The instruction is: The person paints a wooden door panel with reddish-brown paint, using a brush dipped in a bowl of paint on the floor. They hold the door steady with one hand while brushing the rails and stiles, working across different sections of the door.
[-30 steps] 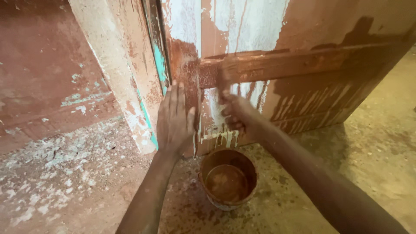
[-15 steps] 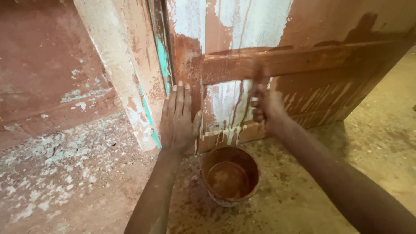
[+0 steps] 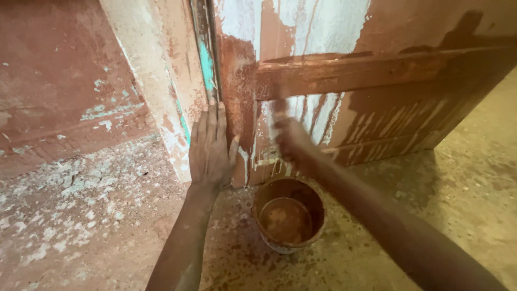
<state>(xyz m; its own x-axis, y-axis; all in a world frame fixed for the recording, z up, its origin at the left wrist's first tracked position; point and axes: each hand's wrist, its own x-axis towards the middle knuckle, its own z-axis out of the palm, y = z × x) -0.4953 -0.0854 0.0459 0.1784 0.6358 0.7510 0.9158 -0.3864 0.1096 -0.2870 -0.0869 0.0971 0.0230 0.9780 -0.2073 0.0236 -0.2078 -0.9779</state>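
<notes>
Nearest the camera, a round bucket [image 3: 288, 218] stands on the speckled concrete floor [image 3: 441, 210], just in front of the bottom of the door; it is smeared reddish brown inside and out and holds a pool of reddish-brown paint. It shows no label or print. The left hand [image 3: 211, 145] is spread flat, fingers straight and close together, its palm pressed against the left edge of the door where that edge meets the door frame [image 3: 161, 91]; it holds nothing. The right hand [image 3: 293, 141] is just above the bucket and up against the lower part of the wooden door [image 3: 377, 97]. It is blurred, so whether it is clenched and what it may be holding cannot be told. The door is white with wet reddish-brown paint over much of it, streaks and drips running down below a horizontal wooden rail [image 3: 366, 73]. Its top and right side are cut off by the picture's edge. To the left, the frame shows flaking turquoise and pale patches, and beyond it a worn reddish wall [image 3: 59, 81] with white flecks scattered on the ground below.
</notes>
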